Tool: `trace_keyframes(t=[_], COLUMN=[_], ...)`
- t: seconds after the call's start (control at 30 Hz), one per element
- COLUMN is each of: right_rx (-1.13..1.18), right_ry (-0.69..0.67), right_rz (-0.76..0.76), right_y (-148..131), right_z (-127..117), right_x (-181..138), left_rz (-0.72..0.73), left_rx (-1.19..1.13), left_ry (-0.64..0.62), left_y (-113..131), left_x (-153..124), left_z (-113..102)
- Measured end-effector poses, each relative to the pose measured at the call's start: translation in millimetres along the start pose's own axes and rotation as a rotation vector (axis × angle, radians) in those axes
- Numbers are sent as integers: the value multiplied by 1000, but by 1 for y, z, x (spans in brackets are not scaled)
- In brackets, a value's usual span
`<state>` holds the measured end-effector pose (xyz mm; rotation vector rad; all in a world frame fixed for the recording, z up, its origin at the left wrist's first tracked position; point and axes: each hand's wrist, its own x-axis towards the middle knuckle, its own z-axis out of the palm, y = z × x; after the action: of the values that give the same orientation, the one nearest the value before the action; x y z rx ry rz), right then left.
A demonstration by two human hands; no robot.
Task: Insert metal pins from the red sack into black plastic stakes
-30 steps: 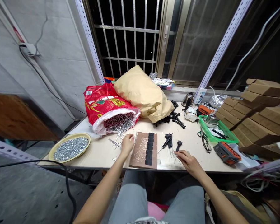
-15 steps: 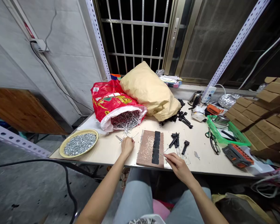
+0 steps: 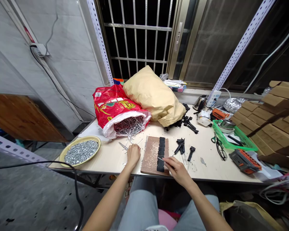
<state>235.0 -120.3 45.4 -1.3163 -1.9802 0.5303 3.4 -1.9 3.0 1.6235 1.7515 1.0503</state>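
Note:
My left hand (image 3: pixel 134 156) is closed at the table's near side, with a thin metal pin (image 3: pixel 140 141) showing past its fingertips. Loose metal pins (image 3: pixel 123 146) lie just beyond it, by the mouth of a red bag (image 3: pixel 114 107) full of such pins. Between my hands is a brown worn board (image 3: pixel 149 157) carrying a column of black rectangular pieces (image 3: pixel 161 150). Pinched in my right hand (image 3: pixel 175 169) is another thin metal pin (image 3: pixel 160 158), its tip over one of the lower black pieces. Black-headed parts with metal shanks (image 3: pixel 180 147) rest right of the board.
A yellow dish (image 3: pixel 99 141) of small metal pieces stands at the left. Behind are a large tan sack (image 3: pixel 154 94) and more black parts (image 3: pixel 190 125). To the right are scissors (image 3: pixel 220 148), a green basket (image 3: pixel 249 146), an orange-black battery pack (image 3: pixel 245 160) and stacked cardboard boxes (image 3: pixel 269 128).
My right hand has shifted left, bringing its pin further over the black pieces. My left hand has moved slightly toward the board and nearer to me.

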Motion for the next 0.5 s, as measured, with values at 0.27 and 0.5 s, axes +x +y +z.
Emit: trace_keyframes(t=[0.27, 0.5], right_rx=[-309, -572], right_ry=[51, 29], right_rz=[-9, 19], right_y=[-21, -45], right_z=[16, 25], right_x=[37, 52], left_rz=[-198, -271], left_rx=[-730, -1103], left_ry=[-101, 78], left_y=[28, 53], left_x=[-28, -53], left_z=[-4, 13])
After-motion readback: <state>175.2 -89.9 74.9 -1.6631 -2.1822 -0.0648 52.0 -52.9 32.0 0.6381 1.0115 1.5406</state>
